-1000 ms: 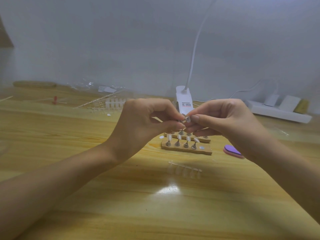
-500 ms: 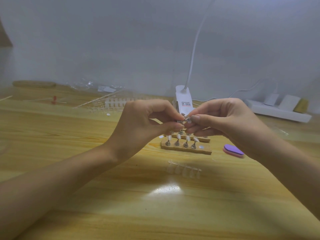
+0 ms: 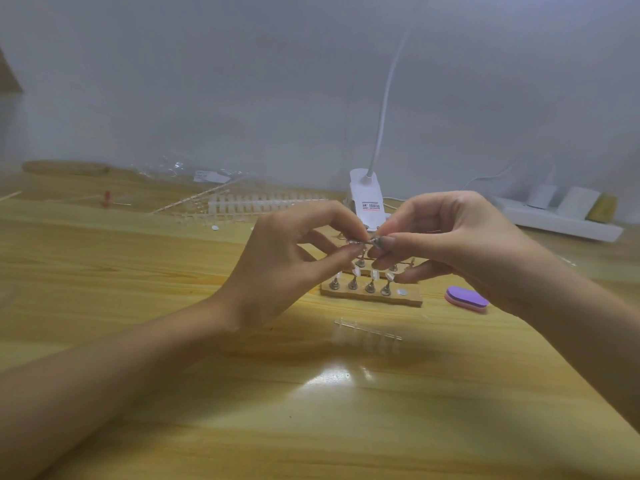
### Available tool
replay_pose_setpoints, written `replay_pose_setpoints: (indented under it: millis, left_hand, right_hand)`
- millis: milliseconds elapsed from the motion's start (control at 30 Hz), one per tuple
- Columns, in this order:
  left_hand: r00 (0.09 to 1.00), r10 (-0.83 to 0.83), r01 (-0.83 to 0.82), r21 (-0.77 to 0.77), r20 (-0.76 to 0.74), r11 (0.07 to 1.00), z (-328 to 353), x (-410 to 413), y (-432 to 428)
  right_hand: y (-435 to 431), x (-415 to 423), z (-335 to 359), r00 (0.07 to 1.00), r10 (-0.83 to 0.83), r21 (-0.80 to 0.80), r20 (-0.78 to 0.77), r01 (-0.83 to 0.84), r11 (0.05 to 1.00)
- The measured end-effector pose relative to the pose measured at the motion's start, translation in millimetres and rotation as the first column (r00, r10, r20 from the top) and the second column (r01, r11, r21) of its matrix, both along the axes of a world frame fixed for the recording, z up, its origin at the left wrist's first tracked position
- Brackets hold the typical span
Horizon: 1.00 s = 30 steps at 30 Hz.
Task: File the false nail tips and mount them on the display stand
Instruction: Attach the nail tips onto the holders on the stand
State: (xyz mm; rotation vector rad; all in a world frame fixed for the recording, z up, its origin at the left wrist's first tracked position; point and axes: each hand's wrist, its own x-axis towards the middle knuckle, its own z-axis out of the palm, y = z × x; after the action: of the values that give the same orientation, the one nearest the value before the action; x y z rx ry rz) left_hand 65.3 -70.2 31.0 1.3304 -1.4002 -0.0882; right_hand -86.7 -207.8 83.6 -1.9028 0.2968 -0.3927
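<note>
My left hand and my right hand meet fingertip to fingertip above the display stand. Between them the left thumb and forefinger pinch a clear nail tip, and the right fingers pinch a small metal holder peg against it. Below lies the wooden display stand with several metal pegs carrying clear tips; a second wooden row behind it is partly hidden by my hands. A purple and pink nail file block lies to the right of the stand.
A clear strip of nail tips lies in front of the stand. More tip strips and plastic bags sit at the back left. A white clip lamp stands behind my hands, a white power strip at the back right.
Both hands have stayed together above the stand, fingertips shifting only slightly on the tip and peg.
</note>
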Motion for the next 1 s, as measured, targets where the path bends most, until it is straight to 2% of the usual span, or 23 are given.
replay_pose_setpoints:
  millis: [267, 467, 767, 900, 967, 1000]
  left_hand:
    - [0.977, -0.106, 0.111, 0.02, -0.183, 0.994, 0.5, 2.7, -3.2]
    - [0.935, -0.207, 0.204, -0.039, -0.288, 0.978, -1.2, -1.7, -4.0]
    - [0.879, -0.27, 0.227, -0.154, -0.392, 0.962, 0.8, -1.4, -3.3]
    - [0.879, -0.261, 0.198, -0.193, -0.4, 0.961, 2.6, 4.0, -3.8]
    - [0.875, -0.238, 0.16, -0.212, -0.423, 0.964, 2.5, 8.0, -4.0]
    - [0.87, -0.215, 0.125, -0.223, -0.443, 0.967, 2.5, 10.6, -4.0]
  right_hand:
    - [2.2, -1.1, 0.1, 0.997, 0.044, 0.052, -0.062, -0.041, 0.998]
    - [5.6, 0.2, -1.9, 0.99, 0.137, 0.299, -0.034, -0.121, 0.947]
    - [15.2, 9.5, -11.5, 0.994, 0.105, 0.553, 0.038, -0.108, 0.826]
    - [19.3, 18.9, -13.4, 0.996, 0.079, 0.558, 0.036, -0.085, 0.826]
    - [13.5, 27.5, -8.7, 0.998, 0.056, 0.459, 0.038, -0.067, 0.886]
    - [8.8, 34.9, -4.9, 0.999, 0.03, 0.354, 0.03, -0.039, 0.934]
